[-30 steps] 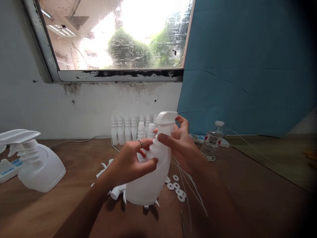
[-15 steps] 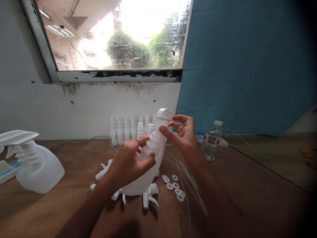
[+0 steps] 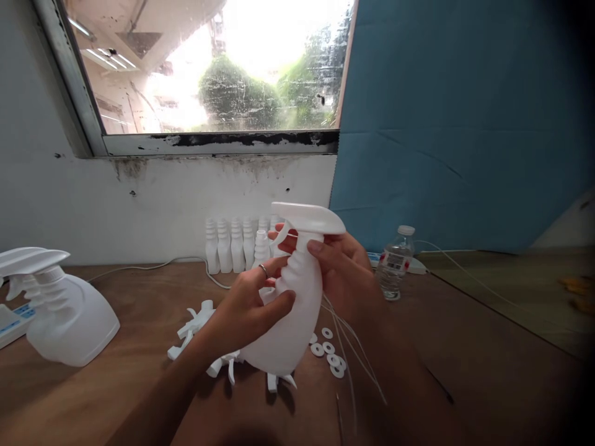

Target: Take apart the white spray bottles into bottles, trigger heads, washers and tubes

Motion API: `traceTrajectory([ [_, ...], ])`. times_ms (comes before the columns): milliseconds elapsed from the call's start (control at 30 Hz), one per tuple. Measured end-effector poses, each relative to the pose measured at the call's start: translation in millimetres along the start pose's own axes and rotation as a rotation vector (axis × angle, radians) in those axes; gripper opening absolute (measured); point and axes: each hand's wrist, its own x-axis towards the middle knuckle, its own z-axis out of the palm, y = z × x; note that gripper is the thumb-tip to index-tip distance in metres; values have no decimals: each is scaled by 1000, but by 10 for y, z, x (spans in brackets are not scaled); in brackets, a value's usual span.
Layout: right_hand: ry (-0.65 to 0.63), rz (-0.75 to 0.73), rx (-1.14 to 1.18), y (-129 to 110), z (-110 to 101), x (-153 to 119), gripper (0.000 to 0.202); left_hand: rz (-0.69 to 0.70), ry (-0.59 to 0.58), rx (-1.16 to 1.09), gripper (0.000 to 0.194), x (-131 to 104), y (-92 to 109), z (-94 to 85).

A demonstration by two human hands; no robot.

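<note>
A white spray bottle (image 3: 290, 322) is held up over the table, its trigger head (image 3: 309, 218) on the neck with the nozzle pointing left. My left hand (image 3: 253, 297) is closed around the ribbed side of the body, thumb across the front. At the neck, just under the head, my right hand (image 3: 341, 266) grips with its thumb in front and fingers behind. Below the bottle lie several loose white trigger heads (image 3: 198, 322). White ring washers (image 3: 332, 359) and thin clear tubes (image 3: 351, 334) lie to the right, partly behind my right arm.
Another spray bottle (image 3: 77, 316) with its head on stands at the left. Several small white bottles (image 3: 224, 248) line the wall. A clear water bottle (image 3: 395, 263) stands at the right, near a white cable. A thin pointed tool (image 3: 339, 415) lies at the front.
The trigger head has turned from end-on to side-on, nozzle now leftward. My right hand has moved from the head's side to wrap the neck. My left hand keeps its hold.
</note>
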Motion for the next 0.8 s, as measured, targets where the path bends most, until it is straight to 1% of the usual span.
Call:
traceTrajectory([
  [67,-9,6,15,-12,-4,-1,37,5,12,-105,44,1,-25,57],
  [133,-1,-2,14,-16,1,1,38,16,64,-157,49,5,-46,135],
  [233,34,-3,31,-8,35,6,39,26,141,-174,57,11,-56,250],
  [300,59,9,35,2,57,10,39,44,187,-153,63,12,-40,293],
  [367,75,25,25,13,62,12,38,50,215,-93,68,9,-11,301],
  [500,76,48,13,31,27,7,34,63,224,10,74,5,27,272],
  [633,71,43,-6,36,17,-4,30,129,266,-12,76,12,-22,282],
  [800,37,37,-7,29,59,-19,27,130,250,-69,78,6,-75,303],
])
